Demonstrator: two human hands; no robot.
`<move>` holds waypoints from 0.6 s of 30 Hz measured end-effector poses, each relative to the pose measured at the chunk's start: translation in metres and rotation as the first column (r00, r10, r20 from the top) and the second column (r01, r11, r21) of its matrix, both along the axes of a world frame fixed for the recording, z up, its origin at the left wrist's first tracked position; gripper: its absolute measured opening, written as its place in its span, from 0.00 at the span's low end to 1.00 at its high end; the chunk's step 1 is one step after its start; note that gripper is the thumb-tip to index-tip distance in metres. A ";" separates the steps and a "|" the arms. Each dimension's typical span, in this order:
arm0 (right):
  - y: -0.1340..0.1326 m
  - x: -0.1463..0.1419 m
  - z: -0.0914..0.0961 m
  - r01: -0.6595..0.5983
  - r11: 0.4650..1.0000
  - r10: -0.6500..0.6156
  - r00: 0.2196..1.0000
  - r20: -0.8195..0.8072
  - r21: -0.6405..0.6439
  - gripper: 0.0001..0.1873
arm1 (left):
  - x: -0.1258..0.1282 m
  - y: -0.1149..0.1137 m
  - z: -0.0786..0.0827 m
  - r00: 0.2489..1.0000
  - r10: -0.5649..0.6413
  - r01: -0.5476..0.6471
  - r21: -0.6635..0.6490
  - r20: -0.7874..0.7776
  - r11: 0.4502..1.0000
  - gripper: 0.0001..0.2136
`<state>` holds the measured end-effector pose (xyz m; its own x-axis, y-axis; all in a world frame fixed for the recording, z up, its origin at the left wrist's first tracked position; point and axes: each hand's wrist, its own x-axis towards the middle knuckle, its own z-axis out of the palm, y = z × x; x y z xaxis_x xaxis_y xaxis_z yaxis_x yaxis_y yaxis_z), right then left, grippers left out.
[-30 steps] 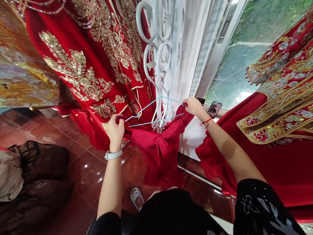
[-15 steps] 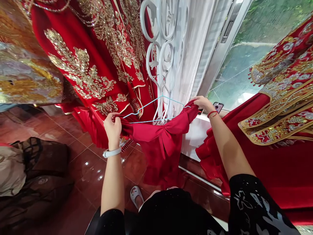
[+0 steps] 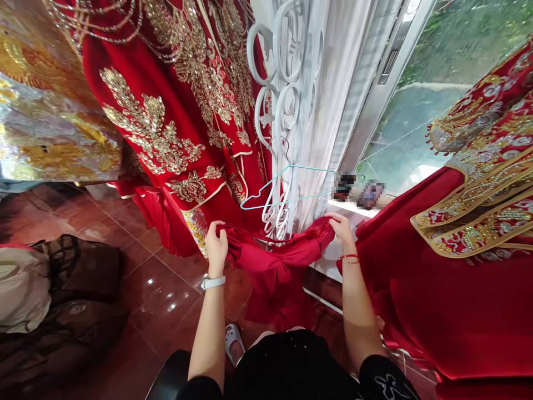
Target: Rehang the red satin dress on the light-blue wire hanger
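Our left hand (image 3: pixel 216 240) and right hand (image 3: pixel 342 228) each grip one end of the red skirt (image 3: pixel 277 261), stretched below the empty blue hanger (image 3: pixel 287 186).

— What lies on the window sill (image 3: pixel 347 206)?
— Two small things (image 3: pixel 358 190), pixelated beyond telling.
— And the fingers (image 3: pixel 220 231)?
— On the left hand (image 3: pixel 216 244) and right hand (image 3: pixel 342 228) their tips are buried in the red cloth (image 3: pixel 283 261). Its lower end vanishes behind the black clothing (image 3: pixel 291 361).

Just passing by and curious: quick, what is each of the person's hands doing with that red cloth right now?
Left hand: closed, gripping one end of the red garment.
Right hand: closed, gripping its other end.
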<state>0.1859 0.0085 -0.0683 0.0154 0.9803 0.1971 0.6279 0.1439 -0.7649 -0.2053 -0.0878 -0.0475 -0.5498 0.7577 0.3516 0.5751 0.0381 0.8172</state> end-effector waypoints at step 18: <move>-0.045 -0.041 -0.005 0.151 0.965 -0.144 0.988 -0.050 0.216 0.16 | 0.007 -0.005 -0.022 0.740 -0.063 0.137 -0.058 0.670 0.989 0.17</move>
